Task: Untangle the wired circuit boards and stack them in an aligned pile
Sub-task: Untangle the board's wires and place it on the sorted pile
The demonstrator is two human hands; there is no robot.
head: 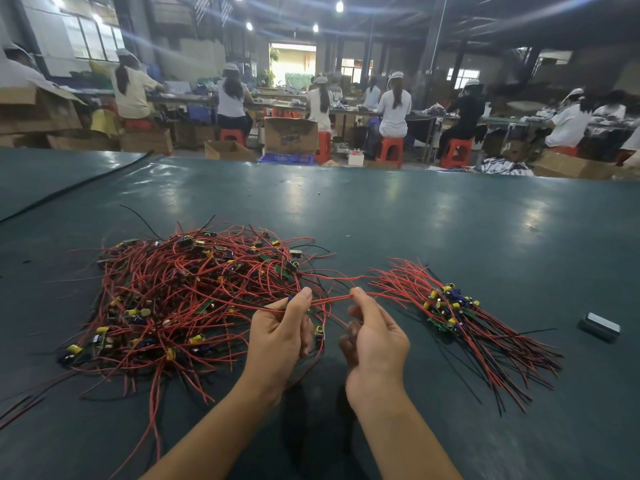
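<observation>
A big tangled heap of small circuit boards with red and black wires (180, 292) lies on the dark green table, left of centre. To the right lies an aligned pile of boards (450, 308), its wires fanned toward the near right. My left hand (282, 329) grips one wired board at the heap's right edge, and a yellow and blue component hangs just beside its fingers. My right hand (372, 336) pinches that board's red wires between thumb and forefinger. The wires (332, 298) run taut between my two hands.
A small grey metal block (600, 326) lies on the table (415, 216) at the far right. A black cable (76, 185) runs along the table's far left. Beyond the far edge, people sit on red stools at benches among cardboard boxes.
</observation>
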